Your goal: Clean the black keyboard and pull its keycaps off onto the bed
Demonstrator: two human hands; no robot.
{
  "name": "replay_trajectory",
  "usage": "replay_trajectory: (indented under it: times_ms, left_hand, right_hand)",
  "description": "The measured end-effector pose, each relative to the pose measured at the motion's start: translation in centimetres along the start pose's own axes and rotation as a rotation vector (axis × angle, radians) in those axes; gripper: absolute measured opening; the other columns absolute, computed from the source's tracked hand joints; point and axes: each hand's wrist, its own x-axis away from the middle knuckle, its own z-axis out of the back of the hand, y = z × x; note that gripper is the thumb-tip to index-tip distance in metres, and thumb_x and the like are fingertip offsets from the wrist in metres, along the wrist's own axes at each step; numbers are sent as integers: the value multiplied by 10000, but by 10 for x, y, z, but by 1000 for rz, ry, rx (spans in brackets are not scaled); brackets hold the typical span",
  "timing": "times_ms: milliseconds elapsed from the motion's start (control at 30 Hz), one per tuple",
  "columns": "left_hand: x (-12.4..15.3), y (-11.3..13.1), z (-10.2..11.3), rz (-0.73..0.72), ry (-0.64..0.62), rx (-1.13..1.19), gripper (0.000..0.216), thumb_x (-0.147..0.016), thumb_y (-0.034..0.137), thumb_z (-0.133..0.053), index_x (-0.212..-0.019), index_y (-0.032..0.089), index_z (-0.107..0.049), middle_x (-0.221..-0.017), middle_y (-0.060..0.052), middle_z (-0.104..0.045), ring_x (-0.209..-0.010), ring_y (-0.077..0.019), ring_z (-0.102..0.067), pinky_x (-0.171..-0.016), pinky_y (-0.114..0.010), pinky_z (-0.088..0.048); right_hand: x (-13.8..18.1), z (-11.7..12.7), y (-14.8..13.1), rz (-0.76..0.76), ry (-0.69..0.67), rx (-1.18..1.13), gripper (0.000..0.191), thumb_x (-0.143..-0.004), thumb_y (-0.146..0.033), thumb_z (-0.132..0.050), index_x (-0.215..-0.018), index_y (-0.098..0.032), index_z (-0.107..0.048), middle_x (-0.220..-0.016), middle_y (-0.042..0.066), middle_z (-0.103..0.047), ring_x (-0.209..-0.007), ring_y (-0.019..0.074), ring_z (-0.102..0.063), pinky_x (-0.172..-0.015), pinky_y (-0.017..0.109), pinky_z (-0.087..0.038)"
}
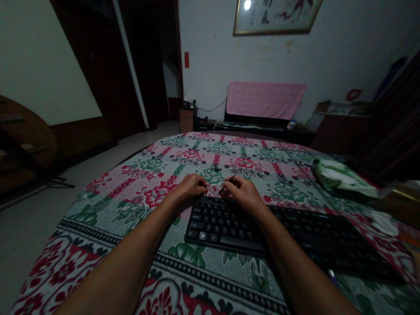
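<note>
A long black keyboard (226, 229) lies on the flowered tablecloth, its middle hidden under my right forearm. My left hand (193, 185) is just beyond the keyboard's far left corner, thumb and fingers pinched together; whatever may be between them is too small to make out. Opposite it, my right hand (244, 193) hovers over the far edge of the keys. Its fingers are closed on a thin dark stick-like tool (222, 190), whose tip points down toward the left. The hands are a short gap apart.
The patterned tablecloth (193, 153) covers the large table. To the right are a green-and-white package (341, 177), a crumpled white tissue (383, 223) and a brown box (402, 201). A small shiny object (331, 274) shows by my right forearm. A pink cloth (265, 99) hangs at the back.
</note>
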Motion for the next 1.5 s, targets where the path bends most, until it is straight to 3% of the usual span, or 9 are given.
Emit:
replay_trajectory:
  times_ms: [100,267,433,667,867,1200,1500]
  left_hand:
    - [-3,-1,9,-24,-5,-212,138,-616,171,-558,-676,152,-682,-613,-10,-616,-608,-125,-522,-545,-225,-339]
    - [-15,4,5,57,-11,-256,165,-607,177,-570,-712,176,-698,-610,0,-633,-631,-133,-555,-552,-216,-355]
    - [-56,12,-12,93,97,-190,229,-649,200,-576,-842,172,-696,-701,-6,-665,-682,-141,-581,-622,-209,-403]
    - [-104,4,-28,51,216,-278,282,-706,282,-595,-957,183,-675,-919,-68,-677,-861,-192,-582,-771,-260,-413]
    - [-112,-1,-35,4,258,-353,269,-698,302,-612,-923,177,-689,-1006,-96,-638,-975,-223,-541,-867,-285,-378]
    - [-120,-7,-42,59,247,-392,233,-698,337,-599,-873,202,-670,-899,-42,-675,-862,-182,-592,-761,-249,-430]
    - [-118,-17,-30,-91,133,-312,470,-679,169,-603,-1148,184,-594,-1084,-44,-653,-967,-180,-594,-862,-246,-436]
  right_hand:
    - [-2,-1,2,18,47,25,218,-734,-363,-546,-846,-180,-585,-679,10,-652,-613,151,-630,-574,271,-495]
    - [-6,5,6,91,185,116,228,-721,-388,-540,-803,-185,-607,-704,11,-658,-646,157,-630,-598,277,-501]
    - [-9,13,13,103,330,207,217,-707,-385,-541,-792,-198,-611,-688,14,-658,-629,161,-624,-589,286,-503]
    - [-8,19,15,47,392,196,249,-717,-399,-530,-838,-194,-603,-708,36,-670,-641,180,-632,-595,299,-497]
    - [-5,16,11,55,387,283,227,-711,-375,-533,-813,-191,-619,-722,40,-673,-678,185,-629,-655,301,-481]
    - [-3,15,9,56,366,255,241,-714,-371,-522,-814,-180,-629,-699,24,-671,-658,162,-626,-648,261,-463]
    - [-4,15,11,90,386,284,221,-706,-367,-528,-794,-193,-631,-690,15,-670,-666,160,-623,-623,248,-454]
